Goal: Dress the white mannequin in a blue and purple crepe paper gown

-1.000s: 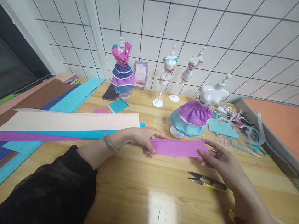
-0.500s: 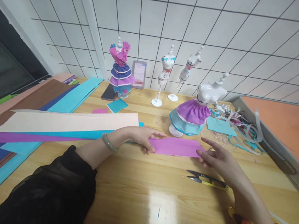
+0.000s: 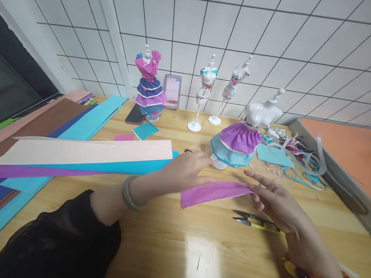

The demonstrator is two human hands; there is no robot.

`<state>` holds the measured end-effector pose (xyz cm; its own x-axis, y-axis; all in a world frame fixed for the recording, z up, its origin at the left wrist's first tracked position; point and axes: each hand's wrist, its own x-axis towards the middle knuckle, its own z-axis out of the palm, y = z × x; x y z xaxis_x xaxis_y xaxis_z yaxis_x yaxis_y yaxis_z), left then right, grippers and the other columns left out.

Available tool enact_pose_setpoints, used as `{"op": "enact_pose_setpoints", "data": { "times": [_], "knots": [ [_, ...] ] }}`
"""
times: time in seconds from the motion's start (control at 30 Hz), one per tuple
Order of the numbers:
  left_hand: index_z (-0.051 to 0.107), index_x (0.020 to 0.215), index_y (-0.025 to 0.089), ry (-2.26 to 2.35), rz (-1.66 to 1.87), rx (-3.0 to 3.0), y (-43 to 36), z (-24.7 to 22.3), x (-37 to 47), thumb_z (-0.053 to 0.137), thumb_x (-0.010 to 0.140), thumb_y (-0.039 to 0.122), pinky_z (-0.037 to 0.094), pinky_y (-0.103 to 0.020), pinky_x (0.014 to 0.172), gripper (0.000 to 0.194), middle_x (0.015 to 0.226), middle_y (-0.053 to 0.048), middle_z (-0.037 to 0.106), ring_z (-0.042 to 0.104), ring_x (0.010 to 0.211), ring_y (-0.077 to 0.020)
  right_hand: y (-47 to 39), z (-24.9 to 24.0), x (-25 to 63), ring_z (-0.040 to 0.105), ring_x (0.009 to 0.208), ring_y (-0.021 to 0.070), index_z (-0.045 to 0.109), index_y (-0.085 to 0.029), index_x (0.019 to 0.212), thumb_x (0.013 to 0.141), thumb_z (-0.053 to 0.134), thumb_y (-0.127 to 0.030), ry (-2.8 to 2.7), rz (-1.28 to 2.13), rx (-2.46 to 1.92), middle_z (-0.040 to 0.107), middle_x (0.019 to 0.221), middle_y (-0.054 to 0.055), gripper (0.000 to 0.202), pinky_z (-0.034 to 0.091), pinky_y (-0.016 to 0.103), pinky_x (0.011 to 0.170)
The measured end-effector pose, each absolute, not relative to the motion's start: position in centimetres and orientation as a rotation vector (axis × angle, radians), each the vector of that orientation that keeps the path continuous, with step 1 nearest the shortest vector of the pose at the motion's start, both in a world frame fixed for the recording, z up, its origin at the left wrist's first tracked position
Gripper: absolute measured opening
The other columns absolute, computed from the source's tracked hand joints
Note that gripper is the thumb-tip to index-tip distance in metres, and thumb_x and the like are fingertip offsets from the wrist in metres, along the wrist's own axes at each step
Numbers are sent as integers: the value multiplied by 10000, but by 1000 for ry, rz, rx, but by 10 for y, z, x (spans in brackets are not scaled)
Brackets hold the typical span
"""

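My right hand (image 3: 271, 201) pinches the right end of a purple crepe paper strip (image 3: 214, 193) between thumb and fingers, its other fingers stretched out. The strip slants down to the left, its left end loose. Above that end reaches my left hand (image 3: 187, 168), slightly blurred, fingers extended toward the dress form and holding nothing that I can see. A white dress form (image 3: 262, 116) stands just beyond, wearing a purple and light-blue ruffled skirt (image 3: 236, 144). Thread snips (image 3: 256, 221) with yellow handles lie on the table below my right hand.
Long sheets of coloured paper (image 3: 87, 153) cover the left side. Behind stand a dressed form (image 3: 149, 86), two patterned forms (image 3: 207, 86) and a propped phone (image 3: 172, 92). Ribbon scraps (image 3: 302, 162) lie at right, beside a raised orange surface (image 3: 353, 152).
My left hand has let go of the strip's left end and moved up and right over it. That end has swung down toward me; my right hand keeps its hold.
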<state>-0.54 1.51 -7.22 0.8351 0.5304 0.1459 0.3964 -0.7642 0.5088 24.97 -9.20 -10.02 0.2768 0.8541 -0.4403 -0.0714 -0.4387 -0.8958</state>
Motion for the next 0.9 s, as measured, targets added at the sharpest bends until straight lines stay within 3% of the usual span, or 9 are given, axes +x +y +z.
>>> {"op": "enact_pose_setpoints", "data": {
  "times": [0.13,0.27,0.33,0.57,0.67,0.77,0.83,0.9],
  "knots": [
    [613,1119,130,446,415,2787,-16,-84,9,475,874,612,431,-390,856,558,1030,-151,633,564,1009,-278,-92,-101,239,438,444,88,580,-210,1287,667,806,-416,-703,1320,-1549,531,555,-49,691,369,205,394],
    [621,1072,142,440,417,2874,-24,-100,12,411,949,310,444,-388,782,296,968,-155,654,590,936,-270,-92,-101,233,434,449,71,658,-237,1173,665,805,-403,-663,1318,-1485,528,563,-58,554,362,188,413],
    [637,994,145,494,318,2864,-22,-102,12,368,930,197,447,-369,745,281,901,-144,672,607,854,-245,-91,-100,232,424,449,66,688,-236,1112,653,814,-399,-629,1320,-1470,521,557,-60,503,353,183,413],
    [675,915,171,675,252,2126,-5,-87,10,470,877,246,457,-266,693,221,844,-48,709,634,760,-156,-91,-102,239,458,503,90,727,-223,1039,705,761,-518,-737,1234,-1462,542,610,-31,447,394,216,464],
    [678,936,154,641,175,1717,3,-82,6,556,833,254,456,-223,674,189,904,-42,711,633,778,-125,-93,-102,243,557,674,144,740,-234,1045,708,737,-571,-939,957,-1612,628,760,18,476,480,259,608],
    [693,929,169,562,106,1531,10,-82,2,629,802,298,437,-208,683,193,939,-24,700,612,787,-101,-94,-100,242,617,932,219,752,-248,994,660,779,-558,-1130,840,-1654,681,1075,70,456,512,312,800],
    [705,927,183,546,61,1475,14,-85,1,674,774,323,420,-209,668,210,911,-11,692,588,749,-87,-94,-98,238,628,993,254,746,-243,985,619,808,-544,-1179,904,-1614,662,1196,88,478,527,339,815],
    [712,928,188,539,12,1433,17,-89,2,700,751,312,408,-215,658,216,869,-5,680,566,714,-80,-94,-97,234,657,924,262,733,-225,1000,601,824,-530,-1166,1045,-1599,695,1134,105,510,551,355,754]
  ]
}}
